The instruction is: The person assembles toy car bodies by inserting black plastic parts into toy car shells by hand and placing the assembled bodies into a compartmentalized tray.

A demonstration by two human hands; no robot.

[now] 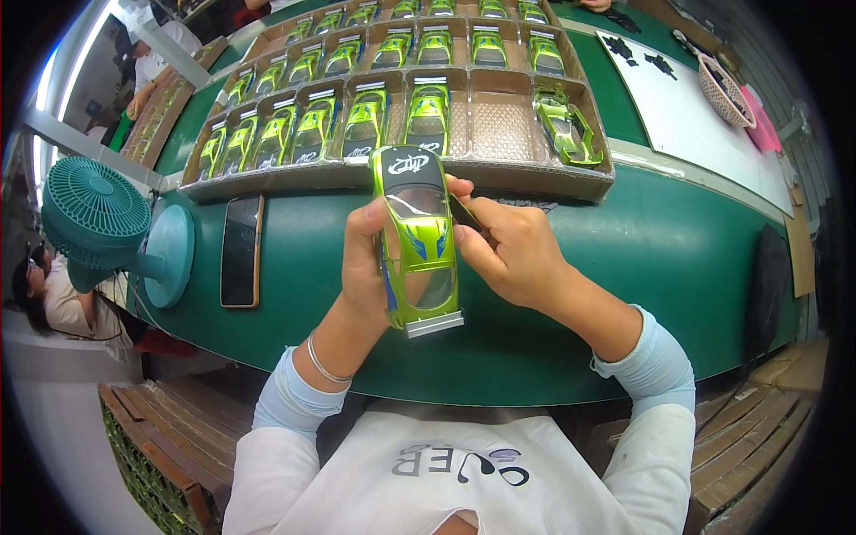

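Note:
A shiny lime-green toy car body shell (421, 239) is in my left hand (359, 267), held above the green table. Its black front end with white markings points away from me, and a silver spoiler crosses the near end. The fingers of my left hand wrap around the shell's left side and underside. My right hand (519, 245) pinches a thin dark piece (470, 218) against the shell's right side; its kind is too hidden to tell. Just beyond my hands stands a divided cardboard tray (535, 181) holding several similar car shells (428, 116).
A phone (242, 254) lies on the table (303, 334) at left, beside a teal fan (98, 214). At right are a white board (678, 111) with small black parts (658, 63), a woven basket (724, 92) and a pink basin (760, 120). Other people sit at far left.

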